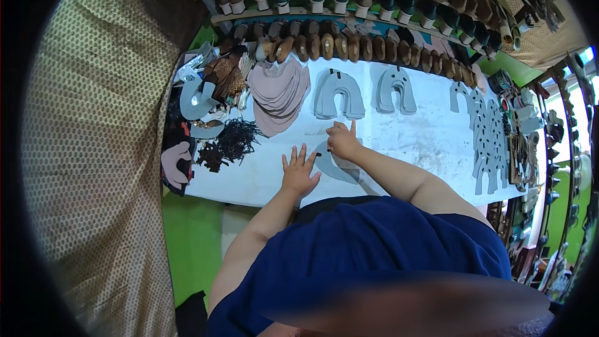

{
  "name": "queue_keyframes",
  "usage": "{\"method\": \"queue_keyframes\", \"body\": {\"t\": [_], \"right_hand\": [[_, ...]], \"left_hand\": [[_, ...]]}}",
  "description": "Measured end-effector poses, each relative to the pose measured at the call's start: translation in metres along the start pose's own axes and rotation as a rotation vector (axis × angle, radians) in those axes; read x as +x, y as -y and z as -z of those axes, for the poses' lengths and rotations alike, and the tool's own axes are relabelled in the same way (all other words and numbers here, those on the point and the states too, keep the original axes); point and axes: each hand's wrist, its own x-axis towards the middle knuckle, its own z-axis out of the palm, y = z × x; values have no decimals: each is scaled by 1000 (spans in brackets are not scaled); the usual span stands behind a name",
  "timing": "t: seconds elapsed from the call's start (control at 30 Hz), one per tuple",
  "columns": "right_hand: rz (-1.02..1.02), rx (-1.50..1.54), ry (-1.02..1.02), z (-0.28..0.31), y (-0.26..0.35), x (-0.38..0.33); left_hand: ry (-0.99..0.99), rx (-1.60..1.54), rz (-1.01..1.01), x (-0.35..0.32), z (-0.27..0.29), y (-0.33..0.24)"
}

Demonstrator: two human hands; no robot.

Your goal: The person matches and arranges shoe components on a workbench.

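Observation:
My left hand (pixel 299 170) lies flat on the white worktable (pixel 412 137), fingers spread, holding nothing. Just right of it my right hand (pixel 342 140) presses its fingertips on a grey horseshoe-shaped shoe-upper piece (pixel 340 167) that lies on the table under the wrist. I cannot see whether the fingers pinch anything small. Two stacks of the same grey pieces, one (pixel 339 93) directly beyond the right hand and another (pixel 395 89) to its right, lie further back.
A pile of pink sole-shaped pieces (pixel 279 92) and dark straps (pixel 236 139) sit at the left. More grey cut pieces (pixel 488 140) line the right end. Shelves of shoe lasts and heels (pixel 349 43) run along the back. Patterned fabric (pixel 100 150) hangs at the left.

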Motion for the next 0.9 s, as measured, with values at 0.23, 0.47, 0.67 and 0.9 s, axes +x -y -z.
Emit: {"method": "queue_keyframes", "body": {"t": [0.23,0.47,0.67,0.9], "right_hand": [[-40,72,-47,-9,1,-6],[36,131,-316,-39,-19,-28],[161,-71,-210,-22,-17,-63],[64,-101,-31,-13,-13,-70]], "left_hand": [[-30,-3,-18,-1,-2,4],[-29,0,-31,2,-2,2],[-46,-14,-21,2,-5,5],[-169,-176,93,15,-15,3]]}}
